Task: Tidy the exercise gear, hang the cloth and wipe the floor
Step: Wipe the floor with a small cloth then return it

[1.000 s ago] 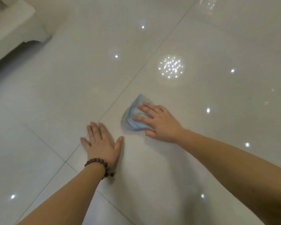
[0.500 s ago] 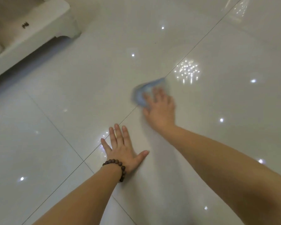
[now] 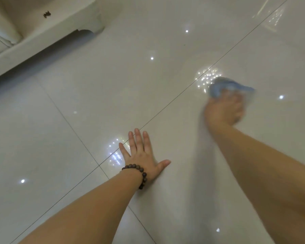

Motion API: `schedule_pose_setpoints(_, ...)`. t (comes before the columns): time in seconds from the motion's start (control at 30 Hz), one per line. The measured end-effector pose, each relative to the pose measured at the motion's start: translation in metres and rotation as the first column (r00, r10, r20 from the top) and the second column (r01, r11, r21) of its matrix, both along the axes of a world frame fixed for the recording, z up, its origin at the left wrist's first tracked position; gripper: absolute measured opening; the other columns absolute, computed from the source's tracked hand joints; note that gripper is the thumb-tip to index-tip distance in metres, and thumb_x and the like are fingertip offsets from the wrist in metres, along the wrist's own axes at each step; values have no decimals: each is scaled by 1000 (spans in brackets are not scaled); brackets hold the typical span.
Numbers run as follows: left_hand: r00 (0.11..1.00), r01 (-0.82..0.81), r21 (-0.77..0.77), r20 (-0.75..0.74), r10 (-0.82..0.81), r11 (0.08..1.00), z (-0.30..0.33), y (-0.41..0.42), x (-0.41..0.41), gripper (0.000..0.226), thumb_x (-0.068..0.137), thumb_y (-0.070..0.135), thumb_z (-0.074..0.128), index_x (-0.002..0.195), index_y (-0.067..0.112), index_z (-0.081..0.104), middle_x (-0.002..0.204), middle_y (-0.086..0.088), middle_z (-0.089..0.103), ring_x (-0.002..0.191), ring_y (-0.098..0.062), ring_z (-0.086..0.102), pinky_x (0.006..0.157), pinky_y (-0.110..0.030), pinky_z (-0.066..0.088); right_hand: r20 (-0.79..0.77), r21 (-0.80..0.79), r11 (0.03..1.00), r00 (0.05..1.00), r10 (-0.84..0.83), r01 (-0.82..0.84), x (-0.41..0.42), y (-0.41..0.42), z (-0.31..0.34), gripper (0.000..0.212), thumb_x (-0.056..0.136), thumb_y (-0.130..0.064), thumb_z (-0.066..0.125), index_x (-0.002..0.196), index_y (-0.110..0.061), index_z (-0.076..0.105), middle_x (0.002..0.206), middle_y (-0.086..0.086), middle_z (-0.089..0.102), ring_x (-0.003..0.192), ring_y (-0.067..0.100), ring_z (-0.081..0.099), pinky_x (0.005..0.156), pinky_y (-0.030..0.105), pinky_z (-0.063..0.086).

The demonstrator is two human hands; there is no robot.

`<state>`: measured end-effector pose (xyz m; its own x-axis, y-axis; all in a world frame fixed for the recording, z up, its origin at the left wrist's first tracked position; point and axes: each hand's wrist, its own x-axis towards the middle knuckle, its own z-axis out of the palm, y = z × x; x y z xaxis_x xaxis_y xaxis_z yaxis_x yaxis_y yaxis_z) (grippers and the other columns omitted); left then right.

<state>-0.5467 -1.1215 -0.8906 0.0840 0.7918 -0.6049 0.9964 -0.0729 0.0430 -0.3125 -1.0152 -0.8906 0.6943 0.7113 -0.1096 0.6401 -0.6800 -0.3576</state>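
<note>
Blue cloth (image 3: 231,88) sits on the glossy tiled floor (image 3: 77,134), right of centre in the frame, just past the dark grout line that runs diagonally from lower left to upper right. Right hand (image 3: 223,110) lies on top of it, pressing it to the tile; hand and cloth are both smeared with blur, so I cannot tell whether the fingers are flat or curled over the fabric. Left hand (image 3: 144,155) is low centre, palm down, fingers straight and spread, thumb out to the right, holding nothing, apparently braced on the floor. A dark beaded bracelet (image 3: 137,173) rings that wrist. Pale furniture base (image 3: 48,30) fills the upper left corner, well apart from the work. Handling judgement: the cloth looks thin, soft and light, bunched into a loose wad with no stiffness of its own, so it will slide freely on this polished tile and go only where the palm drives it. Best hold is probably flat pressure through the middle of the wad, fingertips over its far edge so it does not roll out from under. Not fragile. A wet sheen here could make the bracing palm slip.
</note>
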Motion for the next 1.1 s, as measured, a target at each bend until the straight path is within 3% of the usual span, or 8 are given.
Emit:
schedule_pose_setpoints(0.17, 1000, 5, -9, -3, -5, 1000, 1, 2, 0, 115, 74, 87, 18, 141, 9, -33, 152, -13, -34, 136, -33, -38, 109, -65, -14, 70, 15, 170, 171, 983, -985, -117, -21, -14, 55, 80, -43, 30, 129, -37, 54, 147, -1, 42, 137, 23, 33, 105, 44, 28)
schedule_pose_setpoints(0.33, 1000, -3, -9, 28, 4, 1000, -1, 1, -2, 115, 74, 87, 22, 138, 11, -37, 144, -11, -46, 132, -32, -43, 108, -65, -15, 46, 18, 904, 903, 426, -427, -32, 35, -11, 51, 86, -37, 35, 135, -30, 47, 152, 5, 33, 140, 27, 25, 108, 46, 28)
schedule_pose_setpoints(0.4, 999, -10, -17, 33, 11, 1000, 0, 2, -2, 115, 74, 87, 22, 137, 12, -38, 144, -11, -46, 132, -32, -44, 108, -65, -15, 24, 18, 881, 881, 472, -473, -63, 19, -5, 48, 88, -33, 40, 135, -31, 47, 153, 4, 30, 142, 27, 22, 109, 44, 23)
schedule_pose_setpoints(0.53, 1000, 1, -18, 15, 0, 1000, -1, 2, -2, 114, 75, 86, 21, 135, 10, -39, 150, -12, -38, 135, -33, -40, 107, -65, -16, 136, -13, 38, 35, 990, -999, -91, -13, -20, 51, 84, -37, 36, 133, -33, 51, 147, 3, 42, 137, 26, 35, 103, 44, 31)
schedule_pose_setpoints(0.7, 999, -10, -12, 45, 10, 1000, -2, 1, -3, 112, 75, 86, 24, 130, 14, -42, 143, -10, -48, 132, -32, -44, 107, -65, -16, 55, -14, 886, 884, 464, -464, -45, 43, -10, 49, 90, -27, 42, 139, -26, 43, 153, 9, 28, 141, 29, 22, 109, 43, 25)
schedule_pose_setpoints(0.9, 999, -4, -24, 41, 5, 1000, -2, 1, -3, 114, 76, 85, 24, 141, 13, -34, 147, -11, -43, 132, -32, -44, 107, -65, -17, 154, -32, 90, 84, 984, -995, -28, -27, -18, 54, 81, -36, 40, 131, -24, 54, 143, 12, 46, 132, 33, 42, 102, 45, 37)
schedule_pose_setpoints(1.03, 999, 3, 1, 53, -3, 1000, -3, 0, -4, 114, 76, 86, 24, 141, 13, -35, 146, -11, -44, 132, -32, -43, 107, -65, -16, 63, 35, 848, 848, 527, -530, 53, -10, -5, 60, 77, -48, 37, 130, -25, 54, 142, 12, 42, 129, 35, 38, 106, 45, 33)
schedule_pose_setpoints(1.1, 999, 0, 4, 49, 0, 1000, -1, -1, -4, 115, 76, 85, 25, 141, 12, -35, 147, -12, -43, 133, -32, -42, 108, -66, -15, 62, 8, 913, 912, 406, -407, 34, -45, 0, 54, 79, -55, 41, 126, -32, 54, 139, 6, 42, 127, 31, 35, 104, 44, 29)
